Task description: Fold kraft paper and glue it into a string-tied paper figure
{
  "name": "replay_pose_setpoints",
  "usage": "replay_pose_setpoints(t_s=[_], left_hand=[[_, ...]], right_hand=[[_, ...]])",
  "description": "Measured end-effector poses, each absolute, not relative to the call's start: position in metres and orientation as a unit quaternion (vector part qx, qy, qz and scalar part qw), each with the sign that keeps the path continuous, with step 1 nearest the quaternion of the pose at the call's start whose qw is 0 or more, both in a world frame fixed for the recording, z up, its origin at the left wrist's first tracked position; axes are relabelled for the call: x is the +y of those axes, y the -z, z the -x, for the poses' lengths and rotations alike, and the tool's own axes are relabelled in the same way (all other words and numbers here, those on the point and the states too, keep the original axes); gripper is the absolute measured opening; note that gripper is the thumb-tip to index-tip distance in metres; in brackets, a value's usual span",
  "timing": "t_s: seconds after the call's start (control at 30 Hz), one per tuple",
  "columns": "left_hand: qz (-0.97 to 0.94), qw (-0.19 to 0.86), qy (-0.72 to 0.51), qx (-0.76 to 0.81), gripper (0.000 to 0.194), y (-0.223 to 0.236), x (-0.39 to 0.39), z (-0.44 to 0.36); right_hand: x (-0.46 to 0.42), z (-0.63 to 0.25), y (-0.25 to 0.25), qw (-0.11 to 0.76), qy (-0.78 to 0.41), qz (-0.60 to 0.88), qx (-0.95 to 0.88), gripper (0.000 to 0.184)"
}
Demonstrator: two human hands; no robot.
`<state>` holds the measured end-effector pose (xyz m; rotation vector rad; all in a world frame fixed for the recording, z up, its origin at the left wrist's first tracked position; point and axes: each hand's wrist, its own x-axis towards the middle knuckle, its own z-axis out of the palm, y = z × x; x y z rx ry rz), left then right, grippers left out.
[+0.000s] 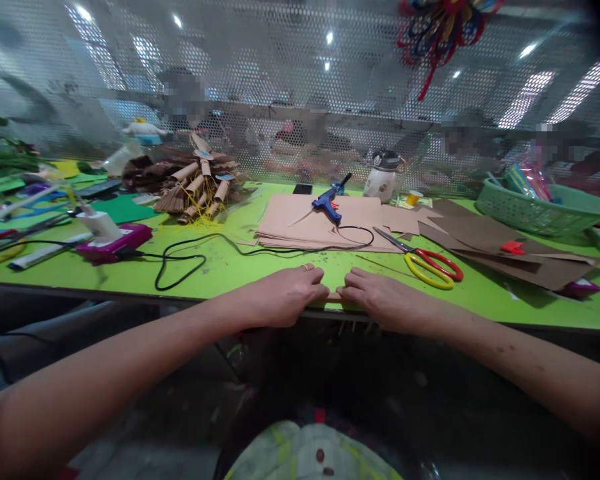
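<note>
At the table's front edge, my left hand (295,293) and my right hand (380,297) are closed on a narrow strip of folded brown paper (334,296). Only a short stretch of the strip shows between them; the rest is hidden under my fingers. Just beyond lies a stack of light brown paper sheets (280,223), with a blue glue gun (326,207) resting on top. Scissors with red and yellow handles (425,260) lie beyond my right hand, their blades pointing to the back left.
A black cord (220,235) crosses the green table (240,273) to a purple power strip (115,241). Folded paper pieces with yellow string (200,187) are piled at back left. Dark brown sheets (475,237), a green basket (525,207) and a white bottle (380,183) stand right.
</note>
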<state>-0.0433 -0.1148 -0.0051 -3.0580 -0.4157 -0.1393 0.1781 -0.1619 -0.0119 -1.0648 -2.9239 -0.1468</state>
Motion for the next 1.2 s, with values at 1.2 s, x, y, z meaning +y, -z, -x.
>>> replay_pose_setpoints(t_s=[1.2], left_hand=[[0.985,-0.093,0.06,-0.135,0.066,0.003,-0.112,0.062]], right_hand=[[-0.165,-0.182,0.016,0.046,0.004,0.375,-0.926,0.032]])
